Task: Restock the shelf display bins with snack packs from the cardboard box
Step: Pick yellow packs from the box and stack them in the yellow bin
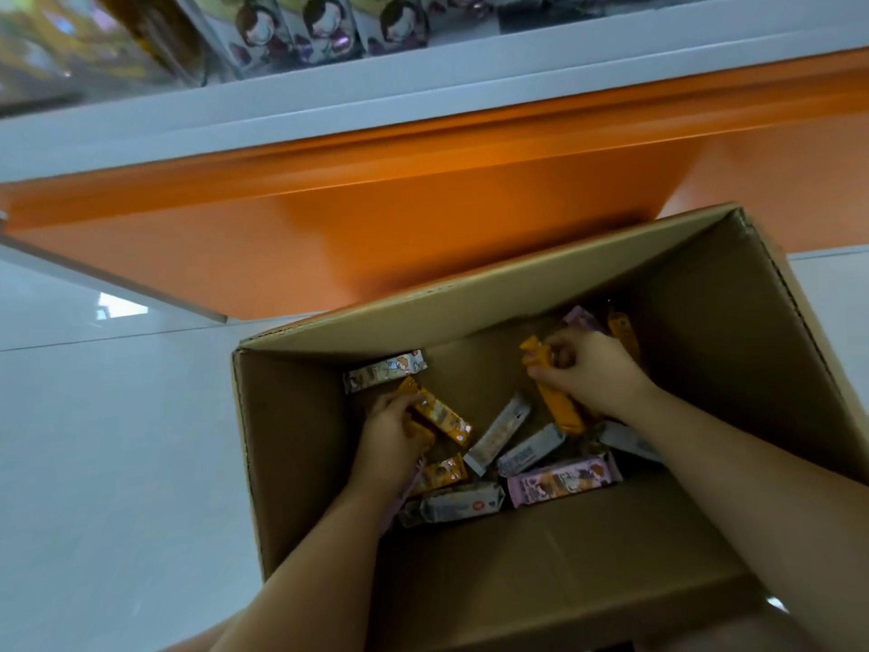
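Note:
An open cardboard box (329,534) stands on the floor below me, with several snack packs loose on its bottom. Both my hands are inside it. My left hand (390,440) grips orange snack packs (442,416) near the box's left wall. My right hand (588,374) holds a long orange snack pack (562,409) toward the back right. Around them lie a purple pack (564,480), white packs (498,432) and a pale patterned pack (385,369). Display bins (329,30) with purple and white packs stand on the shelf above.
The shelf unit has an orange base (376,218) and a white ledge (423,87) right behind the box. Pale tiled floor (117,440) stretches to the left. The box's far flap (470,298) leans against the orange base.

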The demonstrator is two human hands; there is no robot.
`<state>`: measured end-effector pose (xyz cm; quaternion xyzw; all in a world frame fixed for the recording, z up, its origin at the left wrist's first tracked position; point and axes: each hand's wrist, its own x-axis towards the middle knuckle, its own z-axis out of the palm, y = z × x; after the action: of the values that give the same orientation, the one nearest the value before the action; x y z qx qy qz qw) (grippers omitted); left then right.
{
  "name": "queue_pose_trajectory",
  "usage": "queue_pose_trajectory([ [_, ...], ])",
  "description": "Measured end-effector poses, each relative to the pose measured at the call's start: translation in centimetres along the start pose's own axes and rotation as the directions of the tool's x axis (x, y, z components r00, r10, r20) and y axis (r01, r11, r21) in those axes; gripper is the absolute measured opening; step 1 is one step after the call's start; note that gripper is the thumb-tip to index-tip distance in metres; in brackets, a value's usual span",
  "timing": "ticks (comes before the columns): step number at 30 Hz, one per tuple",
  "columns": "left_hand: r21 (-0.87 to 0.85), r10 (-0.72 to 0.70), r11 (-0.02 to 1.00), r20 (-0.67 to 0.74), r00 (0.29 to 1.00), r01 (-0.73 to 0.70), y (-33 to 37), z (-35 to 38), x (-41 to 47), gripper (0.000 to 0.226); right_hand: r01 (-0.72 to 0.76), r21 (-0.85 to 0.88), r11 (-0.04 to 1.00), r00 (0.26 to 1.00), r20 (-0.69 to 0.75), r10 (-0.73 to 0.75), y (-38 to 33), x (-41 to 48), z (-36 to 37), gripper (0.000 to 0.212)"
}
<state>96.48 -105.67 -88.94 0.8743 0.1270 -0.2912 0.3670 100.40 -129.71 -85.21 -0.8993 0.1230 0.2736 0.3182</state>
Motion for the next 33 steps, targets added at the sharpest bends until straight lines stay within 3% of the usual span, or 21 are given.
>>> queue_pose_trajectory([
  [3, -0.017, -0.049, 0.999, -0.077, 0.996, 0.048, -0.3, -0.4, 0.2, 0.044, 0.008, 0.247, 0.969, 0.999, -0.04, 0.002, -0.9, 0.6, 1.5, 0.03],
  [5, -0.054, -0.084, 0.995, -0.103, 0.991, 0.079, -0.6, -0.6, 0.5, 0.042, 0.0, 0.303, 0.953, 0.999, -0.047, 0.015, -1.1, 0.8, 2.5, 0.04],
  [8, -0.111, -0.162, 0.982, -0.101, 0.982, 0.151, -1.1, -0.5, 0.6, 0.04, 0.076, 0.238, 0.968, 0.995, -0.076, -0.06, -1.4, 0.5, 3.8, 0.056],
  [10, -0.139, -0.2, 0.973, -0.096, 0.975, 0.186, -1.2, -0.2, 0.6, 0.039, 0.129, 0.202, 0.971, 0.992, -0.028, -0.126, -1.8, 0.4, 4.5, 0.054],
  [14, -0.165, -0.207, 0.968, -0.09, 0.974, 0.191, -1.5, 0.1, 0.5, 0.038, 0.309, -0.001, 0.951, 0.907, 0.302, -0.294, -2.1, 0.1, 6.5, 0.041],
  [17, -0.182, -0.229, 0.96, -0.082, 0.97, 0.211, -1.7, 0.0, 0.2, 0.038, 0.552, -0.255, 0.794, 0.797, 0.44, -0.413, -2.4, 0.1, 8.3, 0.041],
  [20, -0.204, -0.251, 0.951, -0.083, 0.964, 0.23, -2.1, 0.0, 0.1, 0.037, 0.693, -0.341, 0.635, 0.703, 0.512, -0.493, -2.7, 0.5, 9.5, 0.04],
  [24, -0.2, -0.263, 0.95, -0.104, 0.959, 0.238, -2.0, -0.1, 0.1, 0.037, 0.751, -0.418, 0.512, 0.655, 0.57, -0.496, -2.7, 1.0, 10.6, 0.036],
  [33, -0.195, -0.274, 0.949, -0.121, 0.954, 0.247, -1.9, -0.1, 0.5, 0.038, 0.797, -0.401, 0.452, 0.6, 0.609, -0.519, -2.7, 1.5, 10.3, 0.04],
])
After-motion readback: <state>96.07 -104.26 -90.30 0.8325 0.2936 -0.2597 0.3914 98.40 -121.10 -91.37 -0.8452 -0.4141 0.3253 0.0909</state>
